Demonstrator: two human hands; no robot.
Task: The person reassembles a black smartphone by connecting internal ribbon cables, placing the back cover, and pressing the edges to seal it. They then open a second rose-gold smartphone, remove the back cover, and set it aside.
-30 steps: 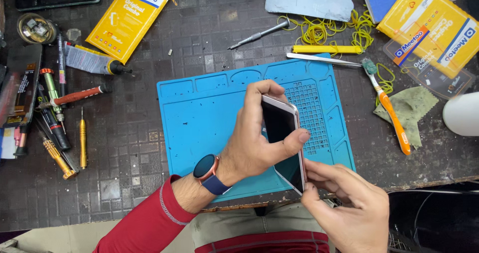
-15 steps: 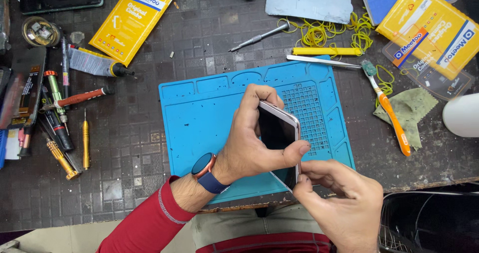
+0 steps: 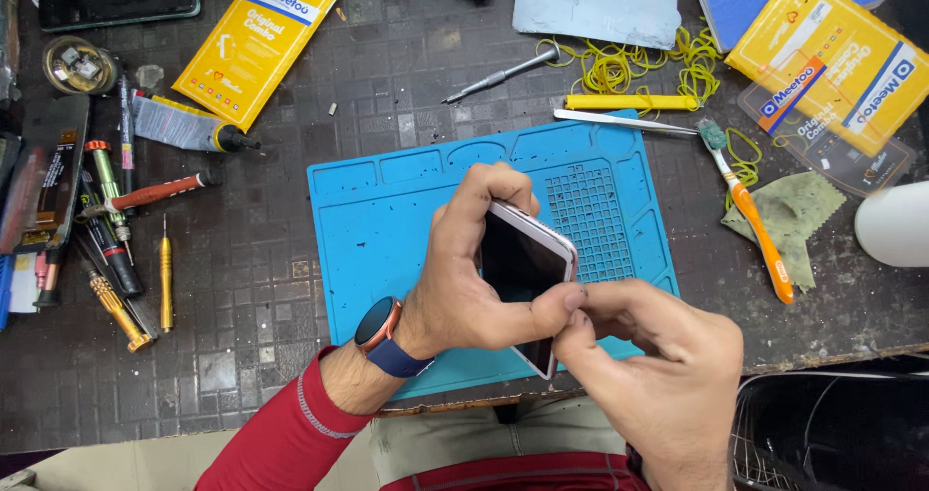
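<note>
A smartphone (image 3: 521,267) with a dark screen and pale metal frame is held tilted above a blue silicone work mat (image 3: 387,230). My left hand (image 3: 464,278), with a smartwatch on a blue strap at its wrist, wraps around the phone from the left, its fingers over the top edge and thumb across the lower screen. My right hand (image 3: 658,375) comes in from the lower right, and its fingertips pinch the phone's lower right edge beside my left thumb. The bottom end of the phone is hidden behind both hands.
Screwdrivers (image 3: 164,273) and pens lie at the left beside a glue tube (image 3: 184,128). Yellow packets (image 3: 256,41) sit at the back left and back right (image 3: 823,60). An orange toothbrush (image 3: 750,215), green cloth (image 3: 789,220), tweezers (image 3: 619,120), yellow rubber bands (image 3: 619,65) and a white object (image 3: 895,225) lie to the right.
My right hand has moved up from below the phone to pinch its lower right edge. My left hand has shifted its grip, and the phone has tilted further.
</note>
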